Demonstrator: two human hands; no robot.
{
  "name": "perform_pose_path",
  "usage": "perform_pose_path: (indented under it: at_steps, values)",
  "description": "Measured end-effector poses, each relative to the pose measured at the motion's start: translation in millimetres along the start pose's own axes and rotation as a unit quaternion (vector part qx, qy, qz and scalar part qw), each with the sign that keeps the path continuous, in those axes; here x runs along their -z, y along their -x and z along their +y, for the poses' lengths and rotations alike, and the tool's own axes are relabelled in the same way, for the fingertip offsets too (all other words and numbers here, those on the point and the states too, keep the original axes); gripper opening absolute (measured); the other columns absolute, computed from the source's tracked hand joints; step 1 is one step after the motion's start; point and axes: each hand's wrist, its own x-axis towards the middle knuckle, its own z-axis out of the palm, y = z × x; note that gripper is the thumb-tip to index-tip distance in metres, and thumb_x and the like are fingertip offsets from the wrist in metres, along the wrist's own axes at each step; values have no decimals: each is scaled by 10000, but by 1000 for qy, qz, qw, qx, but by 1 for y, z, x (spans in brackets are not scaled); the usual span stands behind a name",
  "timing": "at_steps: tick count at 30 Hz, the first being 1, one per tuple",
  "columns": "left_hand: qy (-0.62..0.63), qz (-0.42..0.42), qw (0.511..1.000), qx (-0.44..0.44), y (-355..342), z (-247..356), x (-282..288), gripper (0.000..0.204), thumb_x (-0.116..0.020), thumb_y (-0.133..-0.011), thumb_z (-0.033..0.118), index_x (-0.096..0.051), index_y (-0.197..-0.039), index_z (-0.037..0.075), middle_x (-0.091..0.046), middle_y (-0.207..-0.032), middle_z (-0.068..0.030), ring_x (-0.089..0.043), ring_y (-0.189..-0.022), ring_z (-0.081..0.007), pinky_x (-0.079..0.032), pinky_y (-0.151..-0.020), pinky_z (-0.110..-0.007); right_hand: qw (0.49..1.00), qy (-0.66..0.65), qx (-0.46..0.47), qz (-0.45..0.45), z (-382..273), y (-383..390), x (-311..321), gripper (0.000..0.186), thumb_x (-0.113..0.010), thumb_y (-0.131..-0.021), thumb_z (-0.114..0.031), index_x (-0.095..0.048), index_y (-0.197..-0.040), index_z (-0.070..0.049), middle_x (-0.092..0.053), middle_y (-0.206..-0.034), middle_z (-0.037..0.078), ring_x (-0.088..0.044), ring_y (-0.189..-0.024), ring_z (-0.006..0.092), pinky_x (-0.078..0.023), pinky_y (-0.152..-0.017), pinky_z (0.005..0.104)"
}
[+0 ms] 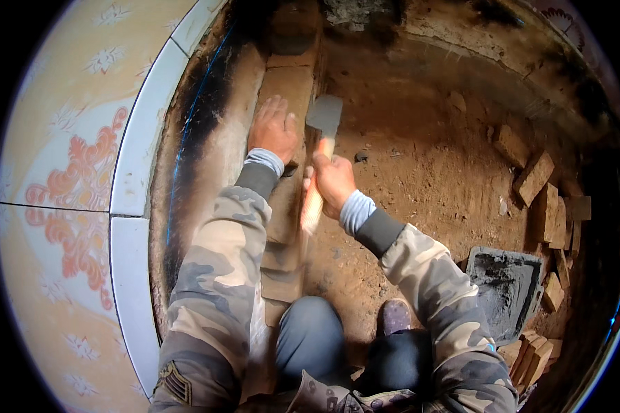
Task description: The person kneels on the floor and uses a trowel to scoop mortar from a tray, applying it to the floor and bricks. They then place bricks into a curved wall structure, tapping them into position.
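Observation:
My left hand [274,129] lies palm down with fingers stretched, pressing on the top of a brick [282,86] in a low row running away from me along the wall. My right hand [334,184], just right of that row, is closed round the handle of a bricklaying trowel [326,115]. Its flat grey blade points away from me beside the row's right edge, and its pale orange handle sticks out below my fist. The trowel is slightly blurred. Part of the row is hidden under my left forearm.
A black tub [505,289] of grey mortar stands on the dirt floor [413,186] at right. Loose bricks [534,177] lie scattered along the right side, with a small stack [532,358] near the tub. Patterned tiles [69,227] cover the left wall; a blue string [186,138] runs beside them.

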Motion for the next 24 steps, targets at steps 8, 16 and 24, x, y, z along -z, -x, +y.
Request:
perform_pose_path:
  at_steps: [8, 16, 24]
  values:
    - [8, -6, 1000, -7, -3, -2, -8, 409, -494, -922, 202, -588, -1231, -50, -528, -1349, -235, -460, -1287, -390, -340, -1111, -431, 996, -1, 13, -91, -83, -79, -3, 195, -522, -967, -188, -504, -840, -41, -527, -647, 48, -532, -505, 181, -459, -444, 334]
    - [-3, 0, 999, -40, -1, -16, -12, 387, -459, -950, 202, -607, -1222, -31, -553, -1326, -227, -491, -1269, -364, -353, -1107, -422, 990, 63, -21, -121, -38, 55, 84, 293, -519, -997, -364, -432, -856, -122, -482, -602, 13, -459, -412, 145, -416, -383, 311]
    - [127, -19, 990, -64, -14, -147, -73, 353, -458, -980, 177, -600, -1245, -8, -536, -1377, -176, -473, -1310, -301, -351, -1106, -350, 898, 384, 119, 179, -35, 333, 335, 217, -590, -977, -256, -608, -950, -42, -539, -709, -26, -498, -623, 49, -422, -538, 244]
